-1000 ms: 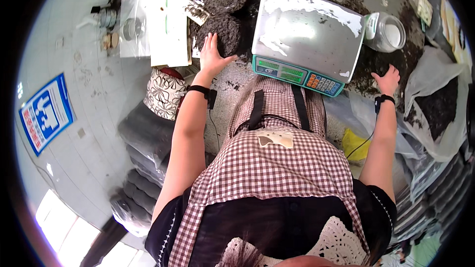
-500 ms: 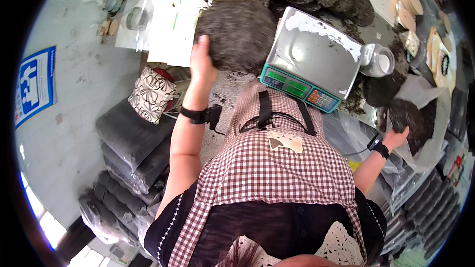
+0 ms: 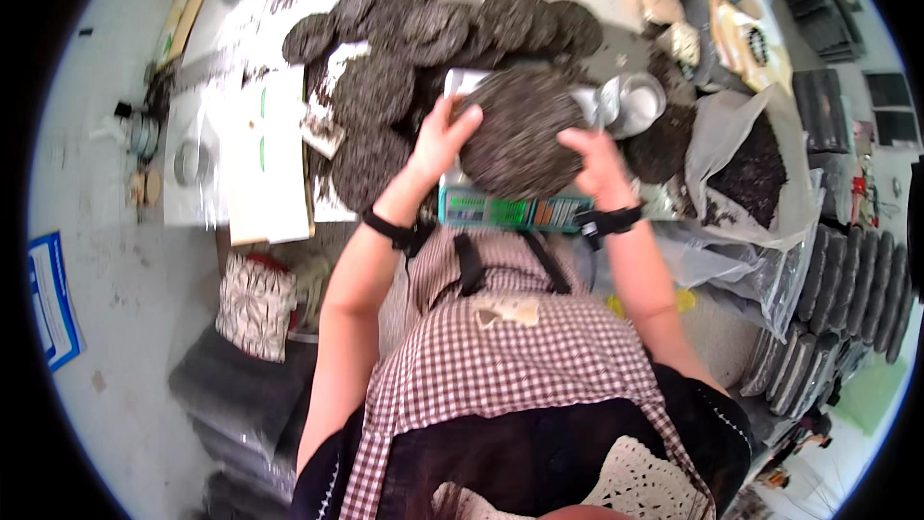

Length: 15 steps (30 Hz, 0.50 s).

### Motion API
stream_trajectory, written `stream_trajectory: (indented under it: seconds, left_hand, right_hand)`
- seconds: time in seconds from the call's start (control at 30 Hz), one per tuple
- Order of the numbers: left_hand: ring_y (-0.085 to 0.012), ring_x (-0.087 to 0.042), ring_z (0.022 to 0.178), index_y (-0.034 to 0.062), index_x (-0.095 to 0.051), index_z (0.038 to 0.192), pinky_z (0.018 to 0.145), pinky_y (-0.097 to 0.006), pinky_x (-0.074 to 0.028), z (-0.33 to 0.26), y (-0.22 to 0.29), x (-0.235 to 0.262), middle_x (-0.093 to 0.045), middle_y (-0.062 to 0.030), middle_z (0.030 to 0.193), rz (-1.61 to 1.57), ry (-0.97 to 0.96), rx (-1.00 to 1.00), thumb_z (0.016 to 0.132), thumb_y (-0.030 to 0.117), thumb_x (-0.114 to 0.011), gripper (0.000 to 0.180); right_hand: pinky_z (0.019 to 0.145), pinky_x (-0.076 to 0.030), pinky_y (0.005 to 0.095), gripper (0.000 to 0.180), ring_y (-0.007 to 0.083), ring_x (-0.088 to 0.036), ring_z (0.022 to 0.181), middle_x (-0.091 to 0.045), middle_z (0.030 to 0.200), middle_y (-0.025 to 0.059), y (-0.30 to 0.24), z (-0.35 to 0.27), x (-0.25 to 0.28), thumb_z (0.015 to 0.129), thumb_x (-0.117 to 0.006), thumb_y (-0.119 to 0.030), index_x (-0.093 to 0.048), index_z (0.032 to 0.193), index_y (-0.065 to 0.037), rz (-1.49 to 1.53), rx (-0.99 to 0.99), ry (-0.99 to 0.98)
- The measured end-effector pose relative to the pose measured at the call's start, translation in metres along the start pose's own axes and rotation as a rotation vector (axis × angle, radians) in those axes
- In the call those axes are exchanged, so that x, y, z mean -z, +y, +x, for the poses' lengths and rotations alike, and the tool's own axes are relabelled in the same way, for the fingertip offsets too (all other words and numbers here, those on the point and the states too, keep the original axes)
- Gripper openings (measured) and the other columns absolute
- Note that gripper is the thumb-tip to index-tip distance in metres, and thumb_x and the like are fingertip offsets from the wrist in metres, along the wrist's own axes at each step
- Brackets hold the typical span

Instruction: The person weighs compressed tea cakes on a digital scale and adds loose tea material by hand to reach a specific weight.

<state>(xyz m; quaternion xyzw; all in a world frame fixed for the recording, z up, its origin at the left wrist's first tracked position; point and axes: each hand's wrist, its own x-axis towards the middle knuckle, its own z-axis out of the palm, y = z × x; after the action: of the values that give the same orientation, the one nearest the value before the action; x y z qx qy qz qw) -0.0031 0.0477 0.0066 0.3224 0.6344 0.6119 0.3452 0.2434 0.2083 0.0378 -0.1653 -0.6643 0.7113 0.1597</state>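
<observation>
Holding a dark round pressed cake [image 3: 523,135] two-handed above or on the digital scale [image 3: 510,211]; can't tell if it touches the weighing plate [image 3: 463,83]. Cake is blackish brown, rough, flaky, motion-blurred, covers much of the plate. Left hand [image 3: 443,143] grasps its left edge, right hand [image 3: 599,164] its right edge, thumbs on near face. Forearms reach forward either side of the checked apron [image 3: 520,366], black bands [image 3: 616,222] on both wrists. Clear jar [image 3: 637,104] right of scale; similar cakes [image 3: 433,31] overlap behind; open plastic bag [image 3: 714,130] of dark loose material [image 3: 751,178] further right.
</observation>
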Motion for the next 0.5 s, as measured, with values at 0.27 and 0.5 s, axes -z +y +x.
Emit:
stream_trajectory:
  seconds: [0.27, 0.5]
  left_hand:
    - [-0.0241, -0.070, 0.090, -0.0044, -0.059, 0.112, 0.081, -0.035, -0.055, 0.008, 0.049, -0.009, -0.072, -0.0169, 0.100, 0.410, 0.200, -0.070, 0.086, 0.025, -0.078, 0.044]
    - [-0.0122, -0.064, 0.086, 0.0009, -0.053, 0.129, 0.073, -0.027, -0.053, -0.015, 0.005, 0.035, -0.065, -0.0051, 0.102, 0.119, 0.177, -0.014, 0.101, 0.020, -0.059, 0.034]
  right_hand:
    - [0.094, -0.054, 0.0393, 0.046, 0.0230, -0.065, 0.106, -0.065, 0.122, 0.0127, -0.025, 0.033, -0.058, 0.088, -0.071, -0.002, -0.055, 0.130, 0.004, 0.295, -0.158, 0.392]
    - [0.092, -0.055, 0.0397, 0.041, 0.0227, -0.066, 0.104, -0.067, 0.118, 0.0102, -0.012, -0.014, 0.002, 0.088, -0.070, 0.000, -0.058, 0.128, 0.002, 0.480, -0.140, 0.588]
